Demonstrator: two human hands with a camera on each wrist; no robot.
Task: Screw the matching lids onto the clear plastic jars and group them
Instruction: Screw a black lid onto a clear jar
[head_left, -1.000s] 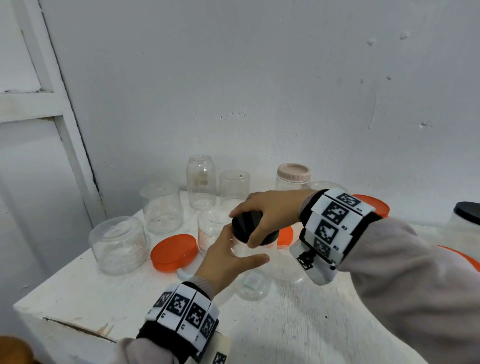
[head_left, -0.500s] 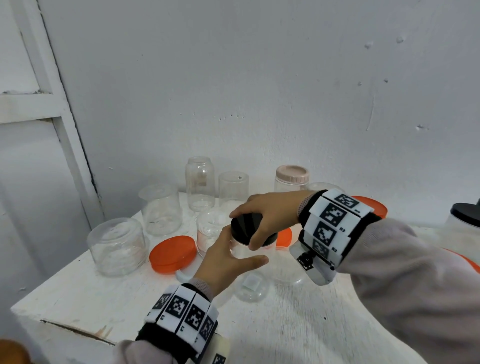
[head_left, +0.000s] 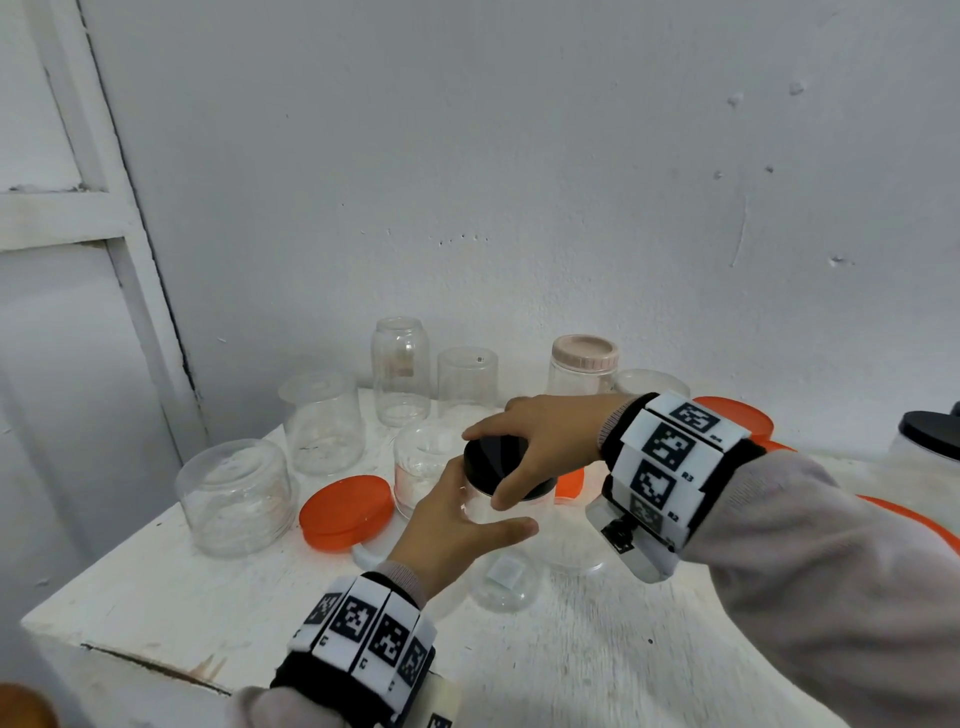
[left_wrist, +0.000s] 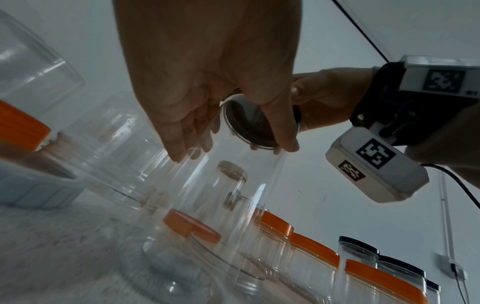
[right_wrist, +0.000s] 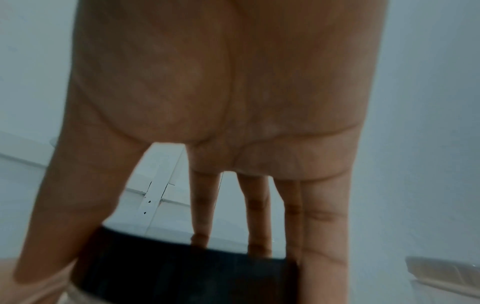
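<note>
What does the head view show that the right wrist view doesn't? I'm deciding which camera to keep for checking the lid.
Only the head view shows the left hand holding the clear jar, plus the loose orange lid and the pink-lidded jar on the table. Only the right wrist view shows the fingers spread along the lid's far edge. Both show the right hand gripping the black lid.

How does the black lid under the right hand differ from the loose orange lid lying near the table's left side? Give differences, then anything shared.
The black lid sits on a clear jar; the orange lid lies on the table. The black lid is gripped by the right hand; the orange lid is untouched. The black lid looks narrower than the orange lid. Both are round.
</note>
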